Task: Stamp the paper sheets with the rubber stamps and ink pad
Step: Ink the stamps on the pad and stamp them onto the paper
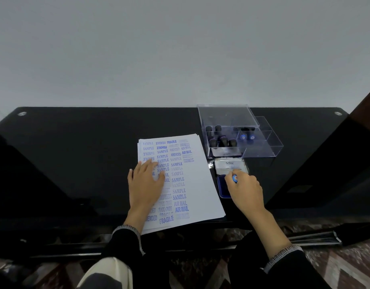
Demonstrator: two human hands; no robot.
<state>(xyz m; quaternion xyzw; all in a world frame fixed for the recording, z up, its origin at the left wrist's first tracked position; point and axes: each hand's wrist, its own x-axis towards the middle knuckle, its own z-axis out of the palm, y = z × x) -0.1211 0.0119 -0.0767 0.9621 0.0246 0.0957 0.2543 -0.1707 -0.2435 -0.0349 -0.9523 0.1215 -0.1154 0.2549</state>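
Left hand lies flat on blue-stamped paper sheets; right hand grips a stamp on the ink pad, beside a clear stamp box.

One view only, worn on the head, looking forward and down across the black worktop. The wide lens bows the worktop's far edge and tips its sides inward. A plain grey wall fills the upper half. We're close in: the forearms rise from the bottom edge, with the hands at mid-frame, the left hand and the right hand. Patterned floor shows in the lower corners beneath the near edge.
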